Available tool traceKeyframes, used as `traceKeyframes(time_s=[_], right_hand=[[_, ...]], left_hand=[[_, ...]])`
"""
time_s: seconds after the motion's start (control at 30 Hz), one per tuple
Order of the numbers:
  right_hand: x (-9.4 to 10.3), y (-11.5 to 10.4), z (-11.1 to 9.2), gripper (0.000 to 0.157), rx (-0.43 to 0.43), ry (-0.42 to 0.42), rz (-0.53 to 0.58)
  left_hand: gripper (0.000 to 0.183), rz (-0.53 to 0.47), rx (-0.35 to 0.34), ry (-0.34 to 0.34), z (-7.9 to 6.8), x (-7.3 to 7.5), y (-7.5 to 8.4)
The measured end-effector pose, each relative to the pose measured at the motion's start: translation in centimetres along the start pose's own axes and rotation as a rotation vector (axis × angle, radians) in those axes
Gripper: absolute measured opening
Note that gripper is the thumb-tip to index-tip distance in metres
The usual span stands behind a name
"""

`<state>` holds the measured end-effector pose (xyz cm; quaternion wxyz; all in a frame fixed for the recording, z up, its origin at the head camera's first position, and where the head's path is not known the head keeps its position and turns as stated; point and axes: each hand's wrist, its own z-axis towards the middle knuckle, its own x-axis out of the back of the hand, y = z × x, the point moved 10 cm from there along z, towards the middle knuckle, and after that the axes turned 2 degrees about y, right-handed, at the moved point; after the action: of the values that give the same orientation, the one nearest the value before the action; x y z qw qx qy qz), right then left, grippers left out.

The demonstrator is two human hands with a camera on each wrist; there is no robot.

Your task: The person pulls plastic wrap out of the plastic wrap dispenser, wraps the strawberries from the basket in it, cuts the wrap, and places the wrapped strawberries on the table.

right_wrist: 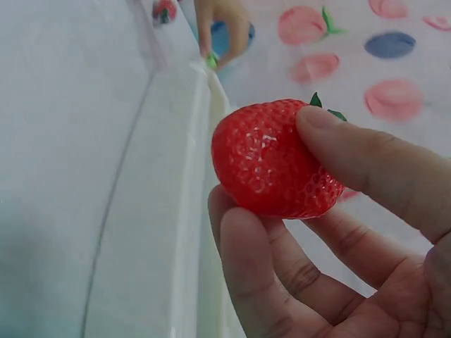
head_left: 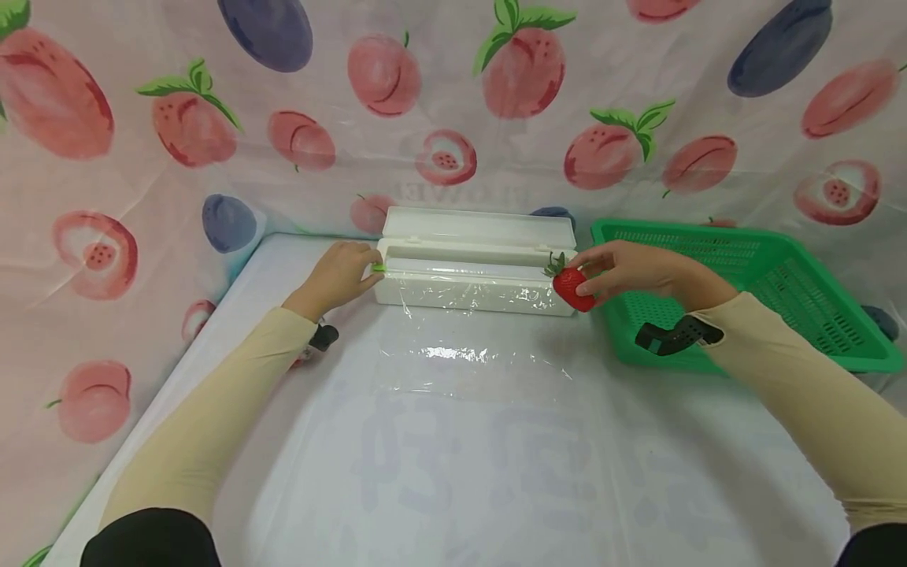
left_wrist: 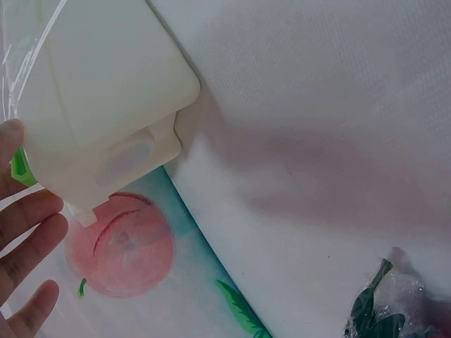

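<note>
A white cling film dispenser (head_left: 475,291) lies on the table with its lid (head_left: 478,227) raised. Clear film (head_left: 453,354) hangs over its front and spreads onto the tabletop. At the dispenser's left end, my left hand (head_left: 340,272) pinches a small green slider (left_wrist: 22,169) between thumb and index finger. My right hand (head_left: 627,272) holds a red strawberry (right_wrist: 268,158) by thumb and fingertips, above the dispenser's right end. The strawberry's green leaves (head_left: 555,264) point up and away.
A green plastic basket (head_left: 815,236) stands at the right, behind my right forearm. On the table near my left wrist lies a film-wrapped strawberry (left_wrist: 380,310), partly hidden in the head view. A fruit-print sheet (head_left: 319,189) hangs behind the white table (head_left: 496,488).
</note>
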<state>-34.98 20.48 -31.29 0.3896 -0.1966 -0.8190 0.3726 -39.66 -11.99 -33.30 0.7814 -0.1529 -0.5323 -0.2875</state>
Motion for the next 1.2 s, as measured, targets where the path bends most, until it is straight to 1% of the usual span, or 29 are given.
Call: traceKeyframes(time_s=[0.13,0.37,0.53,0.73,0.97,1.2], right_hand=[[-2.1,-0.9,1.2,0.050,0.013,-0.038,-0.005],[-6.2,-2.0,4.1,0.045,0.074,-0.131,-0.004],[-9.0,-2.5,5.5,0.044,0.095,-0.191,0.010],[-11.8,-2.2,6.6,0.042,0.085,-0.239,-0.011],[-13.8,-1.0,7.5,0.031,0.072,-0.243,-0.065],[-14.8,0.0,8.0,0.023,0.069,-0.230,-0.084]], left_hand=[[0.016,-0.003,0.003,-0.008,0.0,0.0,-0.1],[0.017,0.006,0.018,-0.027,-0.1,0.1,-0.1],[0.016,0.001,0.012,-0.010,-0.2,0.1,-0.1],[0.016,-0.018,0.003,0.008,-0.2,0.0,-0.1],[0.016,-0.016,0.007,0.003,-0.2,0.0,-0.3],[0.016,-0.015,0.010,-0.003,-0.1,-0.1,-0.2]])
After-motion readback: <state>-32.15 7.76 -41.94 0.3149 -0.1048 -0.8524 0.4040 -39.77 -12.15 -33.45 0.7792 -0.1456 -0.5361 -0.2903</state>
